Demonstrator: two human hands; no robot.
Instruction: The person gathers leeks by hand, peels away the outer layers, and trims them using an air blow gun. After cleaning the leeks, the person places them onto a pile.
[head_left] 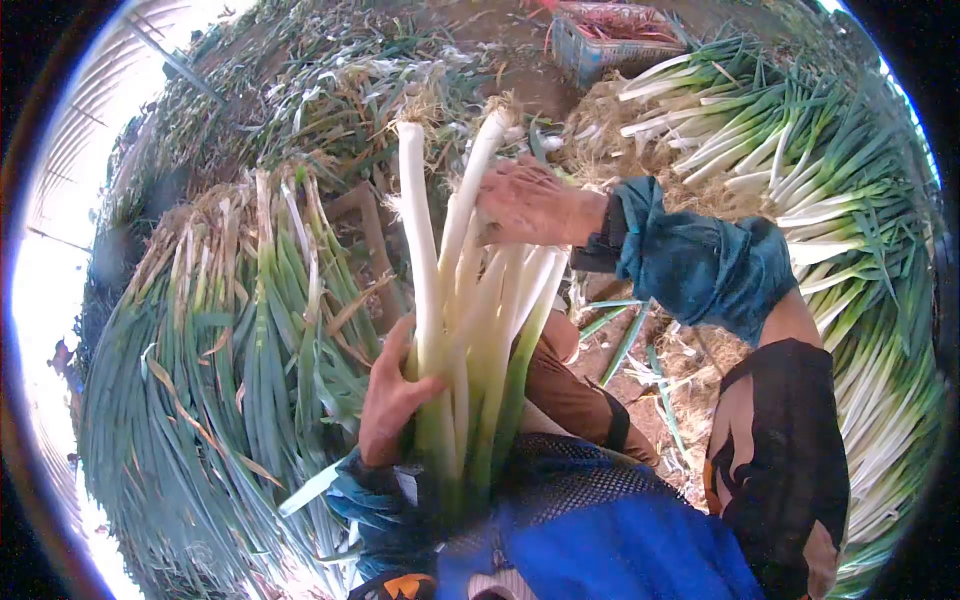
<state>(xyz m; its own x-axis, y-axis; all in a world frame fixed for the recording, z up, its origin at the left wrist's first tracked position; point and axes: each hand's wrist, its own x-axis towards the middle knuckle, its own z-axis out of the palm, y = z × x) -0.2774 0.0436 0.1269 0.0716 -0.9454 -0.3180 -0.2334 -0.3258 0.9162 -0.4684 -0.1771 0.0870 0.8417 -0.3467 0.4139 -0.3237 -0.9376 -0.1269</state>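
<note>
A bundle of leeks (430,270) stands upright in front of my body, white stems and rooty ends up, green parts down by my lap. My left hand (392,395) is wrapped round the bundle's lower left side, thumb across the stems. Higher up, my right hand (535,203) lies against the upper stems from the right, its fingers curled toward them and the fingertips partly hidden. Two leeks in the bundle reach higher than the others.
Untrimmed leeks (270,330) with brown outer leaves lie heaped at the left. Cleaned leeks (800,190) form a long curved row on the right. A crate (580,50) stands at the top. Loose leaves (340,90) and root scraps (625,130) cover the ground.
</note>
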